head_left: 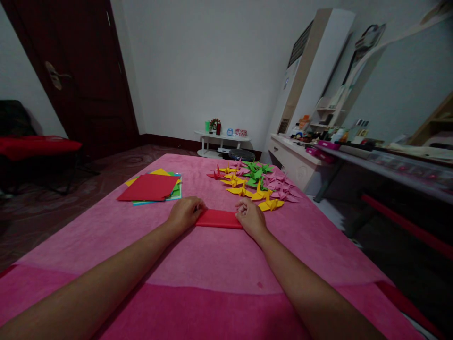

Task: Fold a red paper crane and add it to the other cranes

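A red sheet of paper (220, 218), folded into a flat rectangle, lies on the pink cloth in front of me. My left hand (186, 211) grips its left end with fingers curled. At the right end, my right hand (250, 216) has its fingers bent and pinched on the paper's edge. Beyond my left hand rests a fanned pile of coloured paper sheets (148, 187), red on top, with yellow, green and blue edges showing. Several folded paper cranes (260, 174) in yellow, green, pink and red stand in a cluster past my right hand.
The pink cloth (198, 264) covers the surface under my arms. A low white table (226, 137) with small items is by the far wall. To the right are a crowded dressing table (300, 153) and a tall air conditioner (307, 71); a door (71, 71) is at left.
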Demonstrator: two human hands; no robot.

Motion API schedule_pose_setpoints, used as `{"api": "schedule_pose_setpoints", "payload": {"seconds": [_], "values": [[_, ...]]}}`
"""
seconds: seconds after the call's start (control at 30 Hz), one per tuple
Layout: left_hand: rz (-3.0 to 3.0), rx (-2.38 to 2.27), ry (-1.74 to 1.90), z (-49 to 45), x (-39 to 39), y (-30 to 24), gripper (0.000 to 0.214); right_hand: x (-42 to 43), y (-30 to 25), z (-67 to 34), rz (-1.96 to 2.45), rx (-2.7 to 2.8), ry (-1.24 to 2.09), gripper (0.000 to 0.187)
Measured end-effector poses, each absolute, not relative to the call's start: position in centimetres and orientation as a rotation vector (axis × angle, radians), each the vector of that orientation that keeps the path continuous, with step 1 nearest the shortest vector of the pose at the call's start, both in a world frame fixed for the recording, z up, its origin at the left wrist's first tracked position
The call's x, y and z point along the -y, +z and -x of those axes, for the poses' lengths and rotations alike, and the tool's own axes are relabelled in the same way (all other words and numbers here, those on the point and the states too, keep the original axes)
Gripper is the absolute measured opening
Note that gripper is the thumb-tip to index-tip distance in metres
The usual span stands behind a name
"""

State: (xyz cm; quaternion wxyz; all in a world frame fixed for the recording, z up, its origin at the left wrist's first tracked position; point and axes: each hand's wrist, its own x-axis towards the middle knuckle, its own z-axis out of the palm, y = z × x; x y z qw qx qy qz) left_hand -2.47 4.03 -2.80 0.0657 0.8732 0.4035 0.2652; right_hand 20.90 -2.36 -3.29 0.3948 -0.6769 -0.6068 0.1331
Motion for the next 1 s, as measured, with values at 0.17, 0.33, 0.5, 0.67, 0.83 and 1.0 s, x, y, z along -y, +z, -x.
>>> {"api": "schedule_pose_setpoints", "payload": {"seconds": [0.17,0.33,0.5,0.67,0.83,1.0], "values": [[-3.032,-0.938,0.731,1.4,-3.9,-1.6,0.022,2.3,-3.1,-21.0,1.730,1.587,0.334,0.025],[-2.955,-0.621,0.408,0.7,-4.3,-0.5,0.024,2.0,-3.1,-21.2,1.734,1.595,0.337,0.026],[-2.704,-0.944,0.504,0.2,-3.7,-1.6,0.020,2.1,-3.0,-21.1,1.718,1.604,0.367,0.025],[-2.443,-0.925,0.599,0.8,-3.9,-2.9,0.039,2.2,-3.3,-21.2,1.733,1.584,0.359,0.023],[-2.198,-0.829,0.512,1.9,-4.8,-2.6,0.049,2.6,-1.7,-21.1,1.745,1.593,0.255,0.014],[-1.997,-0.794,0.817,0.3,-4.2,-3.3,0.046,3.7,1.1,-15.2,1.471,1.739,0.069,0.025]]}}
